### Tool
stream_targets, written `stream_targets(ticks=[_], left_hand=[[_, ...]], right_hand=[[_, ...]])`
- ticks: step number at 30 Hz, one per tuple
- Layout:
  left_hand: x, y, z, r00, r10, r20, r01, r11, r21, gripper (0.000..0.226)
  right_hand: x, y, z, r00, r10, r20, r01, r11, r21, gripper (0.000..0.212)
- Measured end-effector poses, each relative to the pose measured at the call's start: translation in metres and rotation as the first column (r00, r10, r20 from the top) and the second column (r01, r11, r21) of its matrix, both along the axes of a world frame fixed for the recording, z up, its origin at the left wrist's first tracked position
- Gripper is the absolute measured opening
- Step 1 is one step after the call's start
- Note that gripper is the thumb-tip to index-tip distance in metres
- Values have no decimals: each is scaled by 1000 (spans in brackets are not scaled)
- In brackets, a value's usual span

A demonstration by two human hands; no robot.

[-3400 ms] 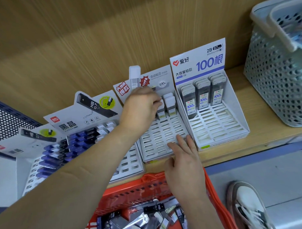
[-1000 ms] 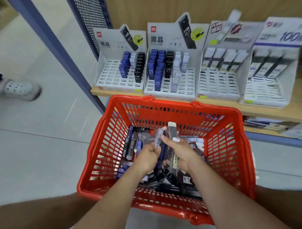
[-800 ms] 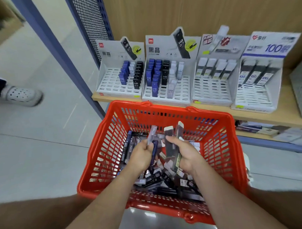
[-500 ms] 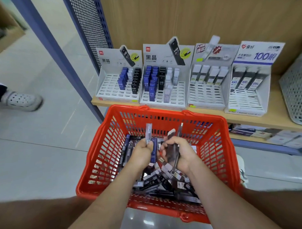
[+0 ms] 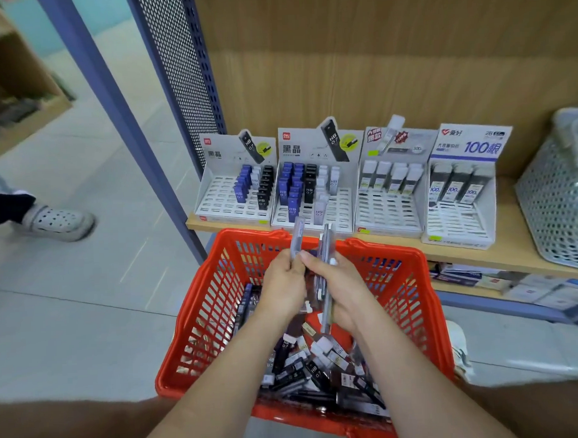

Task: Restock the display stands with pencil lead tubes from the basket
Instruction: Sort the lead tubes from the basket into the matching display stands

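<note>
Two hands hold tubes above the red basket (image 5: 199,307). The left hand (image 5: 283,284) grips a pale tube (image 5: 296,238) that stands up out of its fist. The right hand (image 5: 341,289) is curled round a bunch of darker tubes (image 5: 325,260), and its thumb touches the left hand's fingers. Both lots have their long axis pointing to twelve o'clock, tips toward the shelf (image 5: 511,245).

Four stands sit just past the basket's far rim. From the hands, the second stand (image 5: 313,188) is straight ahead at twelve, the third stand (image 5: 389,212) at one and the fourth stand (image 5: 458,221) at two; the last two show mostly bare slots. The right hand is the nearer one to those two. More tubes lie in a heap (image 5: 306,365) in the basket at six o'clock, under the wrists.

Half a second ago both hands were lower, just over the heap. They have since risen to the far rim, and the tube tips now overlap the second stand's front edge
</note>
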State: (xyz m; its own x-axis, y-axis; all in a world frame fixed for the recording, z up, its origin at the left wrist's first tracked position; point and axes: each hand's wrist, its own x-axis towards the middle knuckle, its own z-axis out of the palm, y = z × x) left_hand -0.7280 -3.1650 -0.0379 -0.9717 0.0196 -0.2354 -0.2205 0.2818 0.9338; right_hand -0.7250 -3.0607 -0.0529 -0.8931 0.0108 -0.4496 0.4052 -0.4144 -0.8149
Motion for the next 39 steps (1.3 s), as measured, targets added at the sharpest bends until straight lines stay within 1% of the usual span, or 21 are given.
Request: stream_targets(ticks=[1, 3, 4, 5, 7, 9, 13, 17, 18, 20, 22, 24, 28, 32, 33, 34, 35, 36, 37, 38, 39], left_hand=[[0, 1, 1, 999, 37, -4, -37, 999, 26, 24], [1, 4, 7, 995, 94, 44, -99, 989, 111, 22], [2, 4, 9, 992, 109, 70, -119, 981, 153, 22], [3, 6, 12, 990, 116, 84, -131, 971, 198, 23], [6, 10, 21, 987, 129, 101, -151, 955, 254, 24], [7, 11, 28, 986, 139, 97, -161, 949, 273, 22], [8, 7, 45, 998, 66, 24, -70, 932, 356, 25], [8, -4, 62, 1000, 17, 20, -24, 905, 424, 22], [7, -6, 64, 1000, -4, -17, 10, 922, 387, 23], [4, -13, 69, 983, -75, -168, 97, 987, 127, 28], [3, -19, 73, 950, -145, -277, 119, 987, -108, 37], [1, -24, 76, 924, -201, -324, 121, 960, -252, 42], [-7, -37, 79, 815, -386, -432, 73, 809, -584, 48], [-17, -45, 88, 757, -516, -400, -32, 582, -812, 56], [-18, -45, 91, 748, -531, -399, -47, 557, -829, 57], [-20, -45, 93, 746, -532, -401, -37, 567, -823, 55], [-22, -45, 94, 764, -497, -411, 1, 638, -770, 53], [-24, -44, 97, 810, -428, -402, 62, 744, -665, 50], [-26, -43, 100, 868, -342, -360, 126, 853, -507, 48], [-29, -42, 102, 921, -267, -283, 173, 933, -315, 48], [-32, -41, 105, 955, -224, -194, 201, 971, -133, 48]], right_hand=[[2, -4, 2, 1000, -13, 10, 14, 999, -38, 31], [5, -11, 7, 997, -64, 38, 67, 993, -96, 59], [6, -13, 11, 996, -80, 42, 85, 990, -115, 67], [7, -14, 13, 994, -99, 45, 103, 988, -116, 64], [10, -16, 17, 992, -113, 56, 120, 982, -144, 48], [14, -15, 20, 990, -118, 80, 131, 972, -195, 49], [15, -13, 31, 993, -106, 48, 114, 958, -262, 30], [17, -6, 46, 990, -128, 53, 138, 910, -392, 12], [18, -3, 48, 990, -128, 63, 143, 893, -426, 11], [19, 3, 55, 993, -104, 57, 119, 860, -496, 14], [20, 8, 62, 996, -83, 22, 81, 832, -549, 19], [19, 11, 69, 997, -77, -16, 55, 826, -561, 23], [18, 15, 73, 996, -24, -88, -21, 877, -480, 23], [17, 16, 72, 993, -55, -108, 9, 921, -390, 26], [17, 15, 72, 990, -70, -119, 26, 941, -339, 31], [16, 15, 72, 989, -87, -123, 49, 958, -284, 38], [14, 14, 72, 987, -103, -127, 70, 969, -239, 43], [12, 15, 70, 984, -120, -130, 91, 974, -206, 48], [10, 15, 68, 981, -133, -138, 108, 979, -173, 53], [8, 16, 67, 978, -144, -153, 124, 983, -135, 56], [6, 17, 65, 973, -159, -167, 145, 985, -94, 56]])
